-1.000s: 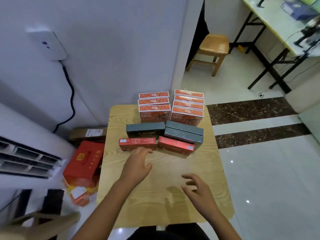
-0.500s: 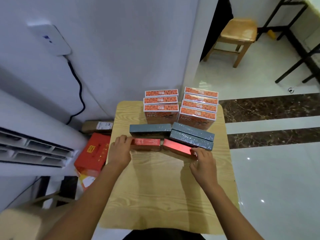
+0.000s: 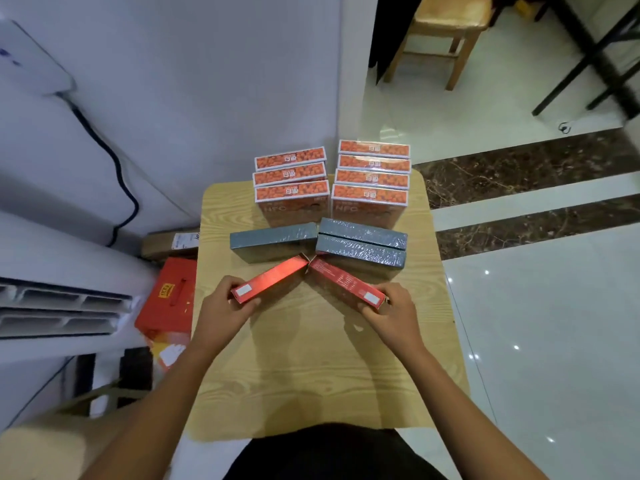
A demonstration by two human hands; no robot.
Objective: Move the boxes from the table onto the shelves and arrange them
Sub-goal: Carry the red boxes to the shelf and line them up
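Note:
On the small wooden table my left hand grips the near end of a long red box. My right hand grips the near end of a second red box. Both boxes are angled, their far ends meeting in a V. Behind them lie grey boxes: one on the left, two on the right. At the back stand two rows of orange boxes, left and right. No shelves are in view.
A white wall stands behind the table. Left of the table are a white appliance, a red carton on the floor and a black cable. A wooden stool and black table legs stand at the back right on the tiled floor.
My hands reached forward and closed on the outer ends of the two red boxes. The boxes have swung from lying in a line to an angled V, near ends pulled toward me.

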